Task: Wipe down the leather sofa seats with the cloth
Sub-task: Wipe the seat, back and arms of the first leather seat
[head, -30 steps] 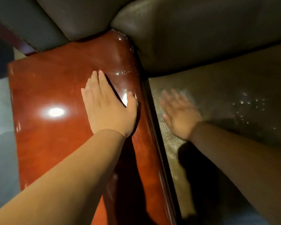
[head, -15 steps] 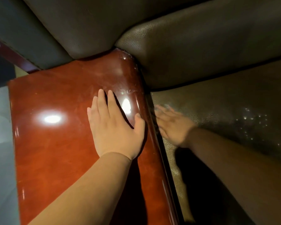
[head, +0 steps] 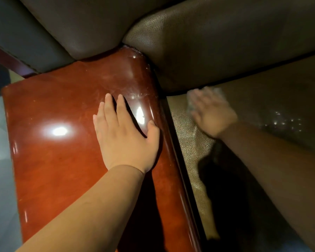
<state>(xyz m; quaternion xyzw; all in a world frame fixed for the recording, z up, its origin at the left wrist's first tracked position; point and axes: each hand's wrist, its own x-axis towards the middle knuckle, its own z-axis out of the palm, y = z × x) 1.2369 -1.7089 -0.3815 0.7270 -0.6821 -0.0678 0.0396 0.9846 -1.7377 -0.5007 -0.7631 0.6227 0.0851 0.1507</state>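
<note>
Head view: the left hand [head: 125,140] is laid flat, palm down, on the glossy reddish-brown wooden armrest [head: 58,160], with the fingers straight and close together and the thumb set apart toward the armrest's rounded right edge; nothing is held in it. Bright light reflections are seen on the polished wood. The right hand [head: 212,113] is blurred and is spread palm down on the brown leather seat cushion [head: 280,95], in its far left corner, just beside the armrest and just below the back cushion [head: 216,42]. A pale, blurred cloth [head: 216,91] is seen under and just beyond the fingertips, pressed against the seat by the straight fingers; its edges cannot be made out clearly. Small glints, possibly droplets, are scattered on the seat to the right of that hand. A second back cushion [head: 76,24] is seen behind the armrest.
</note>
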